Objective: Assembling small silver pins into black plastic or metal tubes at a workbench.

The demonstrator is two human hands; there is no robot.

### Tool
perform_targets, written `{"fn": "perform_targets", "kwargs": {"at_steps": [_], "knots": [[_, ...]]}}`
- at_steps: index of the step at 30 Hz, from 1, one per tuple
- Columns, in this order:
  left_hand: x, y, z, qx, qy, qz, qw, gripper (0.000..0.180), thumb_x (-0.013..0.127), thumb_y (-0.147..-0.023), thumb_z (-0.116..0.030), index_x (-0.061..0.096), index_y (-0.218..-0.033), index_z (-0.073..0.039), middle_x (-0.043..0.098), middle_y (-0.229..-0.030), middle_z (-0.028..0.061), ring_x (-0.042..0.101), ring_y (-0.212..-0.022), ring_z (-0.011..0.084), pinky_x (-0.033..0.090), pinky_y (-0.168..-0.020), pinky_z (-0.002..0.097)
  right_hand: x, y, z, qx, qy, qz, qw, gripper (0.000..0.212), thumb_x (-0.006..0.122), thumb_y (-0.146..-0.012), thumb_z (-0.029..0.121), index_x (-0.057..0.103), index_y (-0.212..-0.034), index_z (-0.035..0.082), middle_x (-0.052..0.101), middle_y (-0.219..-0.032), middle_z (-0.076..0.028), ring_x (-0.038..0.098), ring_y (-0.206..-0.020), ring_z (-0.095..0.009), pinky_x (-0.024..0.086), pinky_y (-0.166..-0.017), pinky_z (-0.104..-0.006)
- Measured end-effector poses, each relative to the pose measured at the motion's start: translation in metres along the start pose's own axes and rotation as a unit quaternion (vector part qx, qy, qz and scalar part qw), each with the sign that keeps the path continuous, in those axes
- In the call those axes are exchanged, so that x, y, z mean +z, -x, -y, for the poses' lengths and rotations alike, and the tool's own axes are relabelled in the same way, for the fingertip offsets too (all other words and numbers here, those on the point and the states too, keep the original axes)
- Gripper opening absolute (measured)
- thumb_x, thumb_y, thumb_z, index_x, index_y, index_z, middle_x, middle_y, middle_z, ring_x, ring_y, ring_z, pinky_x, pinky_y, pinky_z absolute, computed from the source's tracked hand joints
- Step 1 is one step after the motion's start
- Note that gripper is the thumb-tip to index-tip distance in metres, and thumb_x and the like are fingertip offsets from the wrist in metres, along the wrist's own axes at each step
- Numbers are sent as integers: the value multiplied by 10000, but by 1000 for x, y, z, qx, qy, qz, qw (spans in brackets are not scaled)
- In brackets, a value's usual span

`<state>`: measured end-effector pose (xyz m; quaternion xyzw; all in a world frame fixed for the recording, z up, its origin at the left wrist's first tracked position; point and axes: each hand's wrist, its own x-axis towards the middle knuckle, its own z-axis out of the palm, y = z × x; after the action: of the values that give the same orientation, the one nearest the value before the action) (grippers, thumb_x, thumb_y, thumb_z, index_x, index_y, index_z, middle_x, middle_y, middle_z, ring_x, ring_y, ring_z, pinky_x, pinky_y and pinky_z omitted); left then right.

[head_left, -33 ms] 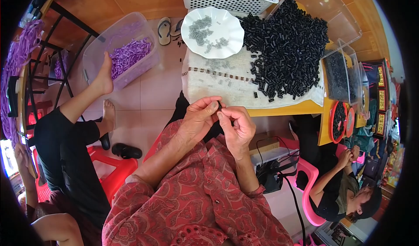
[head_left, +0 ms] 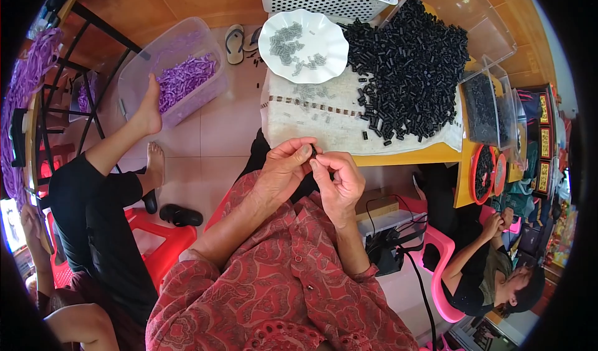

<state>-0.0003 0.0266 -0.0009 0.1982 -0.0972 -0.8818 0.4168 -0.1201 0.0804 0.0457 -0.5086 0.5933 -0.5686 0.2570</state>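
Just off the table's near edge, my left hand [head_left: 285, 168] and my right hand [head_left: 337, 183] meet at the fingertips. Pinched in the left fingers is a small black piece [head_left: 313, 151], mostly covered by them. The right thumb and forefinger press together against the same spot; whether they hold a second, clear piece is too small to tell. Beyond my hands, a heap of short black tubes [head_left: 411, 71] covers much of a cream cloth [head_left: 299, 130]. A white scalloped plate [head_left: 333, 58] holds small clear pieces [head_left: 288, 46], and more of these lie on the cloth beside it.
A white perforated basket [head_left: 324, 1] with black pieces stands at the back. Clear bins [head_left: 506, 111] and a red tray [head_left: 482, 171] sit on the right. On the floor are a tub of purple pieces [head_left: 187, 80] and a red stool [head_left: 159, 239]. People sit either side.
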Motion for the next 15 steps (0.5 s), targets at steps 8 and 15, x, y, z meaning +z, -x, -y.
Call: {"fn": "perform_targets", "kwargs": {"at_steps": [8, 15], "knots": [[-3, -1, 2, 21, -12, 6, 1000, 183, 639, -953, -53, 689, -1126, -17, 697, -1015, 101, 646, -965, 179, 523, -911, 337, 2, 0, 1, -41, 42, -17, 998, 150, 748, -827, -67, 679, -948, -11, 679, -925, -83, 593, -735, -83, 484, -627, -210], [3, 2, -1, 56, -64, 13, 996, 172, 638, -951, -30, 693, -1112, -6, 700, -1002, 96, 638, -936, 156, 523, -879, 302, 3, -3, 7, -91, 84, -19, 992, 154, 751, -824, -62, 679, -949, -10, 686, -904, -100, 620, -732, -112, 499, -635, -231]]}}
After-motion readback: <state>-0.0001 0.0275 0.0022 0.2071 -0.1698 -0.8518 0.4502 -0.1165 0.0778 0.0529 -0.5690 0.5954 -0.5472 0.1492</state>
